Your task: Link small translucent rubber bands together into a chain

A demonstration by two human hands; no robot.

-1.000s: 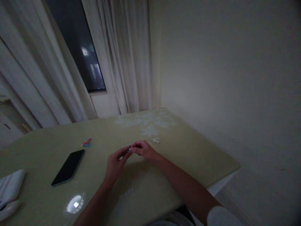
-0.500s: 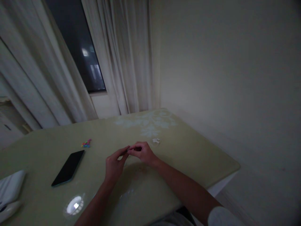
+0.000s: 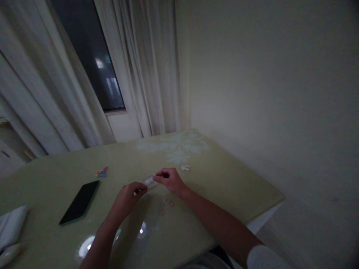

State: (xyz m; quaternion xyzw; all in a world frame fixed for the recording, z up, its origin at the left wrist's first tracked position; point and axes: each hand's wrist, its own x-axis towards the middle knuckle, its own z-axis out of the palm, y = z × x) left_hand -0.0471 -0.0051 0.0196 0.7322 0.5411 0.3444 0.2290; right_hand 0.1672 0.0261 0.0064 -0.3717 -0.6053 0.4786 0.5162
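A small clear plastic piece (image 3: 150, 182) with pale marks spans the gap between my hands, just over the table. My left hand (image 3: 129, 196) pinches its near left edge between thumb and fingers. At its far right end, the thumb and forefinger of my right hand (image 3: 171, 182) are pinched closed. Whether it is a bag or a box, I cannot tell. Below my right hand lie a few small rings (image 3: 166, 201), pale and pinkish. Beyond that hand is a small cluster of white pieces (image 3: 185, 167).
Brightly coloured small pieces (image 3: 101, 172) lie at the left, behind a dark-screened phone or tablet (image 3: 80, 202). A white case (image 3: 13, 225) and a rounded white object (image 3: 10, 254) sit at the far left. A shiny round clear item (image 3: 85, 247) is partly behind my left forearm.
My left hand has moved left and toward me, away from my right hand. The clear piece now shows between them. My right hand has hardly moved.
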